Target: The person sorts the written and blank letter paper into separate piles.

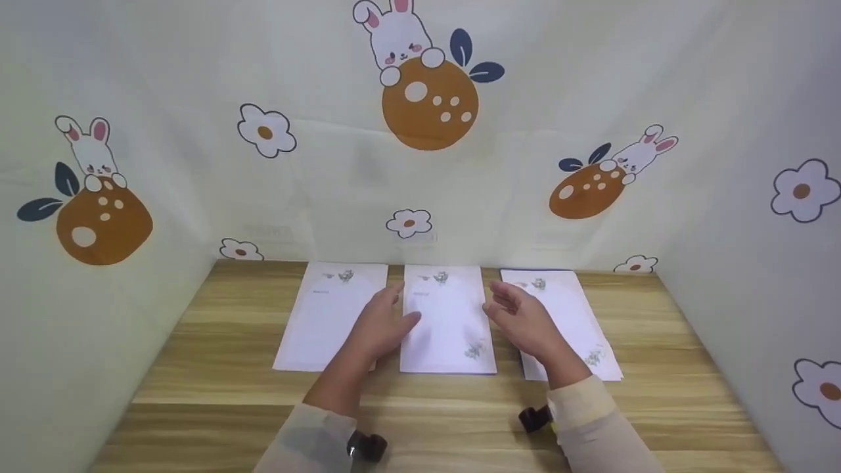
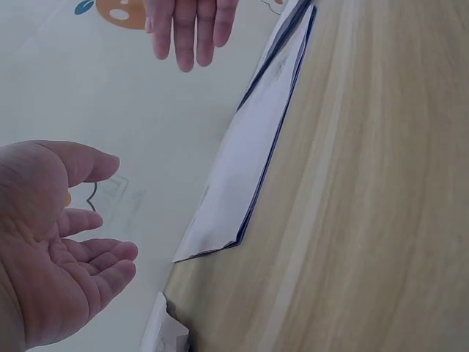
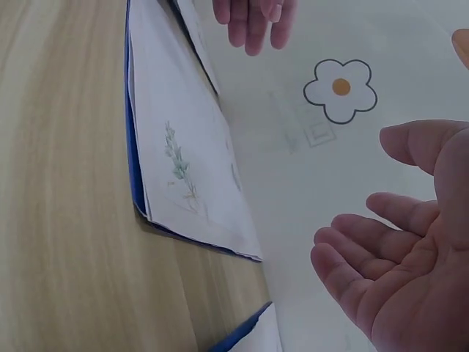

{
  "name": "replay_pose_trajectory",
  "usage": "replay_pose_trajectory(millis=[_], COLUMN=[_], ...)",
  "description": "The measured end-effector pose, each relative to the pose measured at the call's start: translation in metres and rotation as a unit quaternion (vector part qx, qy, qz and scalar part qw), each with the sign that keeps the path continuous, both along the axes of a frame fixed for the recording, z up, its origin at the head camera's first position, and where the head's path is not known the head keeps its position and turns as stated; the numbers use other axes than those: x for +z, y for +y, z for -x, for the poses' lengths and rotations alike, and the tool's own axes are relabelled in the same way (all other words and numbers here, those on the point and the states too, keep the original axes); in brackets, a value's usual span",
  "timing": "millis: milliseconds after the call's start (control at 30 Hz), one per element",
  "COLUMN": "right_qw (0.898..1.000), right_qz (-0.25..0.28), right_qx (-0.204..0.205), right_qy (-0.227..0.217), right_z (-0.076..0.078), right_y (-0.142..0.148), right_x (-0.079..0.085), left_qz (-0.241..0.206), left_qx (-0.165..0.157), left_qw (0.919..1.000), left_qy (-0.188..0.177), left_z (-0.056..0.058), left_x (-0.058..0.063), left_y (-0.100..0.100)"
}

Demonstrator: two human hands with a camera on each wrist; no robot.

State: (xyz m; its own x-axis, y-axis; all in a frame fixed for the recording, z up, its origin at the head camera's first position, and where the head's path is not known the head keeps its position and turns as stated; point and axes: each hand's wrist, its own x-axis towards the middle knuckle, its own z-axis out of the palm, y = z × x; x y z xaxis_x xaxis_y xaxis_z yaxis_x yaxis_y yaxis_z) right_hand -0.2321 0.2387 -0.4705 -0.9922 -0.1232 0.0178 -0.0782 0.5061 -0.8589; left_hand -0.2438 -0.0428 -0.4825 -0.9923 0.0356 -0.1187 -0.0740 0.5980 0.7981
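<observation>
Three white paper stacks lie in a row: the left stack (image 1: pixel 312 335), the middle stack (image 1: pixel 443 335) and the right stack (image 1: pixel 568 315). Small green plant prints mark their top sheets, and blue shows at some edges. My left hand (image 1: pixel 380 322) hovers between the left and middle stacks, fingers loosely bent. Over the inner edge of the right stack is my right hand (image 1: pixel 524 322), its palm facing the left hand. Both wrist views show relaxed fingers holding nothing, on the left hand (image 2: pixel 55 249) and the right hand (image 3: pixel 403 257). The middle stack (image 3: pixel 183 147) lies below them.
The stacks lie on a wood-grain table (image 1: pixel 447 420) that meets a pale curtain (image 1: pixel 328 190) printed with rabbits, oranges and flowers. This curtain also hangs at both sides. Black wrist devices (image 1: pixel 369 447) stick out from both sleeves.
</observation>
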Motion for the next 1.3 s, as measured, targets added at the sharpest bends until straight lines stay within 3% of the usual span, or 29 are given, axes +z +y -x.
replay_pose_trajectory(millis=[300, 433, 500, 667, 800, 900, 1067, 1300], right_qw=[0.996, 0.992, 0.991, 0.978, 0.965, 0.96, 0.96, 0.968], right_qz=[-0.067, -0.099, -0.112, -0.17, -0.216, -0.237, -0.242, -0.228], right_qx=[0.007, 0.016, 0.032, 0.104, 0.14, 0.143, 0.136, 0.098], right_qy=[-0.065, -0.071, -0.069, -0.054, -0.046, -0.047, -0.044, -0.029], right_z=[-0.006, -0.007, -0.008, -0.012, -0.014, -0.015, -0.015, -0.013], right_y=[-0.002, -0.002, -0.001, 0.002, 0.003, 0.002, -0.001, -0.005], right_x=[-0.021, -0.025, -0.026, -0.026, -0.027, -0.027, -0.027, -0.028], left_qz=[0.011, 0.019, 0.036, 0.109, 0.154, 0.169, 0.174, 0.172], left_qx=[-0.041, -0.061, -0.086, -0.175, -0.209, -0.209, -0.199, -0.168], left_qw=[0.9982, 0.997, 0.9946, 0.9779, 0.9651, 0.9627, 0.9639, 0.9707], left_qy=[-0.042, -0.045, -0.045, -0.037, -0.032, -0.032, -0.031, -0.008], left_z=[-0.004, -0.005, -0.006, -0.011, -0.016, -0.019, -0.021, -0.02], left_x=[-0.011, -0.014, -0.015, -0.016, -0.018, -0.017, -0.015, -0.017], left_y=[-0.001, -0.002, -0.004, -0.008, -0.006, -0.003, -0.001, 0.004])
